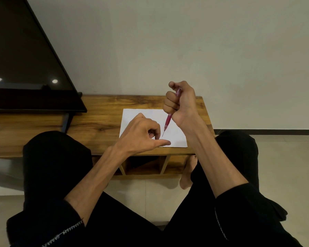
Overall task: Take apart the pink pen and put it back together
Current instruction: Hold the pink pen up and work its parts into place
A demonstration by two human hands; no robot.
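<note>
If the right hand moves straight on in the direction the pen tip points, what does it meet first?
Probably the white paper on the wooden table. The right hand aims the pink pen down at it; the gap is unclear.

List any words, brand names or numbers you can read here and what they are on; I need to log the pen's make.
None can be read.
pink pen: no marking legible, mostly hidden by the right hand.
sheet of paper: blank.
dark screen: no visible logo.

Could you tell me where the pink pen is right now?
In the head view, the pink pen is right of centre, gripped in the right hand, tip pointing down over the white paper.
</note>
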